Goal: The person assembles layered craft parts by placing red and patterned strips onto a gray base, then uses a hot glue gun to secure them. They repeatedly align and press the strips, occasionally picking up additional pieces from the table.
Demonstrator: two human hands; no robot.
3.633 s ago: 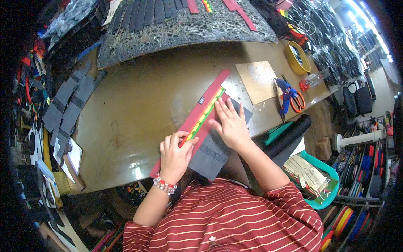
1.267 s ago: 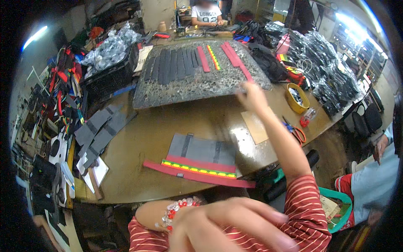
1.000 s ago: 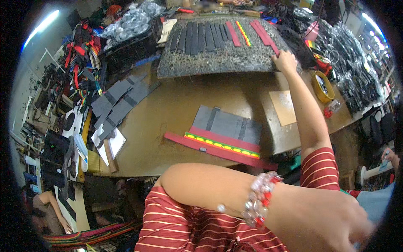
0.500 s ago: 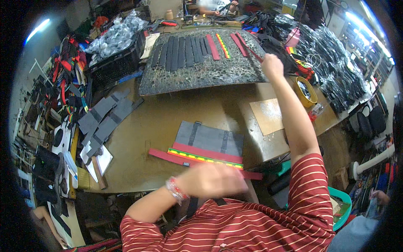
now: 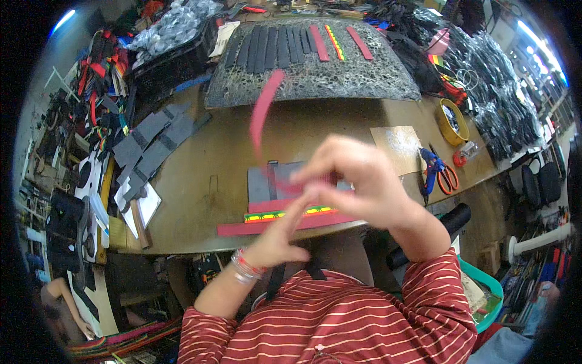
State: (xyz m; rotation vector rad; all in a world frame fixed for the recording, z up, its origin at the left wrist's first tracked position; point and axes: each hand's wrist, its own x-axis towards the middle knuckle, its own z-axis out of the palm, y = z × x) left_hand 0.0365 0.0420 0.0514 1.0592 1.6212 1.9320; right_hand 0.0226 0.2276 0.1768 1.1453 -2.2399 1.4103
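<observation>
My right hand, raised over the near middle of the table, pinches a red strip. The strip's free end curves up and away toward the board, blurred by motion. Just below, my left hand has its fingers stretched out and its thumb apart, fingertips close to the strip by my right hand; whether they touch I cannot tell. Under both hands lies a grey panel with dark straps, partly hidden. Along its near edge run a yellow-green-red patterned band and a longer red strip.
A mottled board at the far side bears several black strips and a few coloured ones. Grey pieces are piled at left. At right are a brown sheet, orange-handled scissors and a yellow bowl.
My right hand has come back from the board's right side with a red strip, toward the panel. My left hand has moved slightly left and spread its fingers. The view has shifted.
</observation>
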